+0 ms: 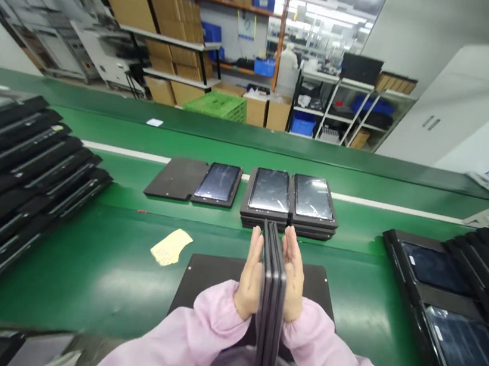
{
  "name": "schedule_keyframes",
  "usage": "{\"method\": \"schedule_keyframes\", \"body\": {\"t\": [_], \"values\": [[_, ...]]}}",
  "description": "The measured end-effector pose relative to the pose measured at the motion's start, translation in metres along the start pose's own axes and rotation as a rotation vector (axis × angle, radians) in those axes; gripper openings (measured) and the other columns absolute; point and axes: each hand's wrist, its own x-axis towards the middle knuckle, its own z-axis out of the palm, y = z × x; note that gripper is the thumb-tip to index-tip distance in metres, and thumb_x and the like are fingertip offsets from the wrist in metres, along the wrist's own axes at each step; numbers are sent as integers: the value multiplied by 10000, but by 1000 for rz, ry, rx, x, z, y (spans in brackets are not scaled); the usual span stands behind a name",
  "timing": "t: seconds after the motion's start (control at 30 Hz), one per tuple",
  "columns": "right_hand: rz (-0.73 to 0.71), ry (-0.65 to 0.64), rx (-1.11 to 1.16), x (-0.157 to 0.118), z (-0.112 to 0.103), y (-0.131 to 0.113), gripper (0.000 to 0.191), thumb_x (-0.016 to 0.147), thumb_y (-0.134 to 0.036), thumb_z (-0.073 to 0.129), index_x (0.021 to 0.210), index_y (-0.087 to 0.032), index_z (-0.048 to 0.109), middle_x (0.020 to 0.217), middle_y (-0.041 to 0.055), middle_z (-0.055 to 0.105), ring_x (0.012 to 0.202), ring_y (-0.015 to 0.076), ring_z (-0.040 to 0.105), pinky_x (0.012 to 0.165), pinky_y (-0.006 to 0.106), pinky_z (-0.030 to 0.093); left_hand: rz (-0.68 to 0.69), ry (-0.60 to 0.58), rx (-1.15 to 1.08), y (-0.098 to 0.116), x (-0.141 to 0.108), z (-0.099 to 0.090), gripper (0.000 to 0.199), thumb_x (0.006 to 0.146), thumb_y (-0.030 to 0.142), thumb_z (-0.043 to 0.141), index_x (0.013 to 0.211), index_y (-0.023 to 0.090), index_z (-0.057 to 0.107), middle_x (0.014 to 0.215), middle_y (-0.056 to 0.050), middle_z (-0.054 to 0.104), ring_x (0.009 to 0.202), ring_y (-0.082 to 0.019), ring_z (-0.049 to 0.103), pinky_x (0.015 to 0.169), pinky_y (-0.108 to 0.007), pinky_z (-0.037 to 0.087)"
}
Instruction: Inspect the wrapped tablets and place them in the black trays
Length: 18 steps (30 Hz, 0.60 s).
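Note:
A stack of several thin black trays (269, 312) stands on edge in front of my body. My left hand (250, 280) presses flat against its left side. On the opposite side my right hand (295, 280) presses with straight fingers, so the stack is clamped between both palms. Beneath it lies a dark flat board (202, 276) on the green bench. Just beyond my fingertips sits a pile of black trays (264, 217), its top one carrying two tablet-like screens (270, 190). Pink sleeves cover both forearms.
Left of that pile lies another black tray (177, 179) with one screen (218, 181). Yellow paper (170, 246) rests on the green bench (105, 249). Overlapping black trays (25, 166) fill the left side; more trays with screens (435, 268) lie at right.

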Motion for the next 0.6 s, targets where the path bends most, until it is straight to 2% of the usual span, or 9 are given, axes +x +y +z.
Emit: {"method": "schedule_keyframes", "body": {"t": [0.13,0.23,0.4,0.6], "values": [[33,-24,85,38,12,-63,398,945,-431,353,1307,-315,471,1406,-1,421,1301,224,368,1120,458,233,60,-99,9,68,36,10,446,938,340,313,1370,253,378,1466,-18,350,1348,-200,299,1128,-355,262],[85,-1,68,43,17,-90,357,949,-392,369,1270,-329,513,1360,-12,481,1268,213,414,1110,438,258,12,-83,34,94,39,12,447,936,343,321,1365,234,384,1457,-18,366,1340,-166,313,1106,-290,300],[178,25,120,34,20,-97,344,929,-359,422,1246,-302,543,1327,4,516,1244,218,441,1101,419,282,-160,-33,41,99,28,13,519,928,452,270,1350,178,394,1446,-66,383,1330,-176,336,1106,-318,307],[200,30,129,27,17,-97,338,909,-369,458,1222,-298,565,1323,-2,521,1246,209,439,1106,399,283,-180,-50,37,98,19,13,576,906,524,271,1352,177,385,1454,-70,368,1336,-173,324,1115,-314,288]]}}
